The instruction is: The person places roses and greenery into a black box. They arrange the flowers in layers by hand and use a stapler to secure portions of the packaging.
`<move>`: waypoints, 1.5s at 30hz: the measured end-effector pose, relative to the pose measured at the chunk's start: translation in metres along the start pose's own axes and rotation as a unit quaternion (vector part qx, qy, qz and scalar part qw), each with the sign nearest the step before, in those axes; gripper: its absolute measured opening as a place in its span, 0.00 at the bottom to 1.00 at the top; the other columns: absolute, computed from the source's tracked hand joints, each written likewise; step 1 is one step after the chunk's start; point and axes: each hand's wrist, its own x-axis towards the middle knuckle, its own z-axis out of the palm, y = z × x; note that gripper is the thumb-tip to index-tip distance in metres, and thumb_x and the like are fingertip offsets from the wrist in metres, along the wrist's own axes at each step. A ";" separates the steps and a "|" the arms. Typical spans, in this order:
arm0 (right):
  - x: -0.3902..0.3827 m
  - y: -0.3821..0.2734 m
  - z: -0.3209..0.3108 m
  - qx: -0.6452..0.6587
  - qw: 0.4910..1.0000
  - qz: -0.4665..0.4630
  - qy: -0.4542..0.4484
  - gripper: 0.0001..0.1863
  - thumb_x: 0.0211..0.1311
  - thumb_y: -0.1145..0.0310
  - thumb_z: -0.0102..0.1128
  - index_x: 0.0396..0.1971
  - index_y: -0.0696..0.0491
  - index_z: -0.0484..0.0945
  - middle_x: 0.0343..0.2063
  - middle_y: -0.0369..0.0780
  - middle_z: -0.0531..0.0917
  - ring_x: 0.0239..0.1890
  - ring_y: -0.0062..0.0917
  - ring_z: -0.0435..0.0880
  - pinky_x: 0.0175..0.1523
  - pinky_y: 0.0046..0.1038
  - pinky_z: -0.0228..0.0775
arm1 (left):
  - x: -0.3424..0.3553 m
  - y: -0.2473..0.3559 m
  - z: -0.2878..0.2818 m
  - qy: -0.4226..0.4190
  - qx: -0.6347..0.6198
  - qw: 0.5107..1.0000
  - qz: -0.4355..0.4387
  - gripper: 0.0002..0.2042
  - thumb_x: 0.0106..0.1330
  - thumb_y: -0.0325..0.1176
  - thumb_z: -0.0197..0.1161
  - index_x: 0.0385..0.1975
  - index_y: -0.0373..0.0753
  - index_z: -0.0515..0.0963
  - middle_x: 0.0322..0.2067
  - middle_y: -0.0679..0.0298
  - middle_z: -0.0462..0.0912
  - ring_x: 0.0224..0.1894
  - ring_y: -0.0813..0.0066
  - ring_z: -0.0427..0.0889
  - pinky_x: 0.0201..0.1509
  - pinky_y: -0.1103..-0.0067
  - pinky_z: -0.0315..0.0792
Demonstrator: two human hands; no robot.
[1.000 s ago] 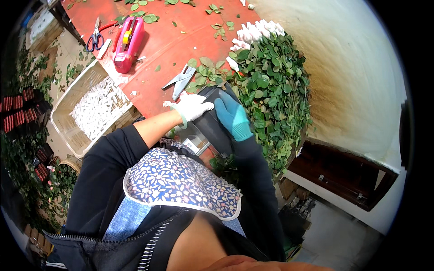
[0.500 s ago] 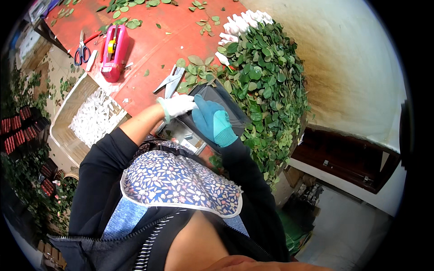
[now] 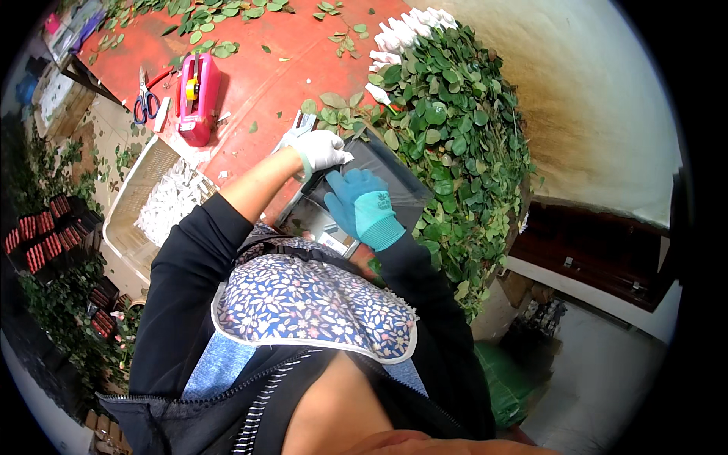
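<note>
My left hand [image 3: 323, 151], in a white glove, is closed at the upper left edge of a stack of dark, glossy plastic sheets [image 3: 402, 182]. What its fingers pinch, if anything, is hidden. My right hand [image 3: 359, 199], in a teal and blue glove, lies on the stack with its fingers stretched out. The two hands are slightly apart. Beside the left hand, a grey metal tool [image 3: 305, 121] is partly covered by it. A shallow box [image 3: 307, 218] with small things inside sits below the sheets, near my apron.
Rose stems with white-wrapped heads and dense leaves [image 3: 462, 144] are piled to the right. On the red table [image 3: 258, 76] stand a pink tape dispenser [image 3: 198, 102] and scissors [image 3: 145, 98]. A basket [image 3: 125, 227] of white pieces [image 3: 171, 199] is at the left. Loose leaves [image 3: 220, 15] lie at the back.
My hands have drawn apart: the left one has lifted off the right and closed, while the right has slid slightly down and spread its fingers. The whole view has shifted a little.
</note>
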 end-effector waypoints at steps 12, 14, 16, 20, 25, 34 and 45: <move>-0.015 0.011 -0.001 0.105 0.994 -0.037 0.018 0.22 0.57 0.61 0.60 0.53 0.42 0.77 0.30 0.38 0.75 0.35 0.38 0.76 0.38 0.41 0.69 | -0.002 -0.007 0.003 0.030 -0.080 0.996 -0.041 0.14 0.62 0.43 0.68 0.20 0.40 0.78 0.15 0.70 0.75 0.20 0.82 0.72 0.26 0.77 0.67; -0.019 0.015 0.003 0.147 0.984 -0.061 0.081 0.23 0.56 0.61 0.62 0.54 0.46 0.76 0.34 0.40 0.78 0.37 0.39 0.77 0.41 0.41 0.70 | -0.004 -0.008 0.002 -0.031 -0.111 0.993 -0.039 0.17 0.63 0.50 0.66 0.26 0.41 0.80 0.19 0.70 0.78 0.24 0.80 0.75 0.31 0.77 0.70; -0.026 0.020 0.010 0.199 0.971 -0.046 0.127 0.25 0.56 0.61 0.64 0.55 0.50 0.75 0.39 0.42 0.79 0.42 0.40 0.77 0.46 0.41 0.70 | -0.005 -0.012 0.004 -0.044 -0.115 0.992 -0.018 0.18 0.65 0.51 0.65 0.29 0.41 0.80 0.21 0.70 0.79 0.25 0.80 0.76 0.33 0.78 0.70; -0.036 0.019 -0.001 0.139 0.978 0.058 0.142 0.31 0.54 0.60 0.69 0.58 0.54 0.72 0.51 0.47 0.77 0.52 0.42 0.76 0.55 0.42 0.68 | -0.003 -0.020 0.012 -0.001 -0.094 0.995 0.020 0.16 0.66 0.47 0.65 0.29 0.39 0.80 0.21 0.70 0.79 0.24 0.81 0.74 0.31 0.79 0.70; -0.045 0.015 0.010 -0.037 0.996 0.084 0.016 0.42 0.56 0.42 0.62 0.63 0.56 0.67 0.62 0.54 0.67 0.63 0.53 0.67 0.65 0.50 0.58 | -0.002 -0.023 0.017 0.001 -0.118 0.993 0.030 0.17 0.66 0.48 0.66 0.27 0.40 0.79 0.20 0.71 0.77 0.24 0.81 0.74 0.30 0.79 0.69; -0.038 -0.001 0.022 0.010 0.988 0.156 0.012 0.41 0.52 0.36 0.58 0.66 0.38 0.68 0.65 0.58 0.60 0.68 0.60 0.54 0.66 0.66 0.44 | 0.000 -0.035 0.027 -0.038 -0.372 0.927 -0.039 0.15 0.63 0.47 0.69 0.32 0.42 0.79 0.23 0.73 0.77 0.23 0.85 0.75 0.25 0.83 0.68; -0.033 -0.002 0.011 0.003 0.985 0.172 -0.031 0.40 0.51 0.39 0.61 0.66 0.37 0.68 0.65 0.57 0.61 0.67 0.61 0.56 0.66 0.65 0.46 | 0.004 -0.099 0.033 0.196 -0.011 0.980 -0.039 0.39 0.54 0.51 0.73 0.58 0.29 0.67 0.43 0.49 0.79 0.46 0.59 0.81 0.51 0.71 0.75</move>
